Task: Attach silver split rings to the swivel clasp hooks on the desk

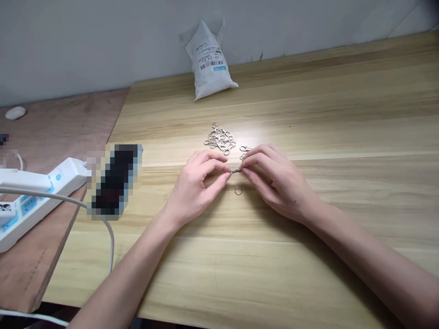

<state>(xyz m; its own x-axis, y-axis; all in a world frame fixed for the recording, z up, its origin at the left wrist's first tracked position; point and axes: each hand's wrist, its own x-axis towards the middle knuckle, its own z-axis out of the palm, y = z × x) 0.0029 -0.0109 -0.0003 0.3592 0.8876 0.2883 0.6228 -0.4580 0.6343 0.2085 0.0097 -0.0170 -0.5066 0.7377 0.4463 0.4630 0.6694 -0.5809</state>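
My left hand (202, 180) and my right hand (274, 180) meet over the table, each pinching one end of a small metal lobster clasp (236, 171) between thumb and fingertips. Its ends are hidden by the fingers. Just below it a single metal ring (238, 191) lies flat on the wood. Beyond my left hand is a heap of silver clasps with rings (220, 137). Close to my right fingertips lies another clasp (244, 148), partly covered by the hand, with small rings (242, 156) beside it.
A white plastic parcel bag (211, 68) with a printed label leans at the table's back edge by the wall. On the left are a blurred-out phone-like object (115, 180), a white power strip (44, 196) and a white cable (111, 237) crossing onto the wooden table (343, 123).
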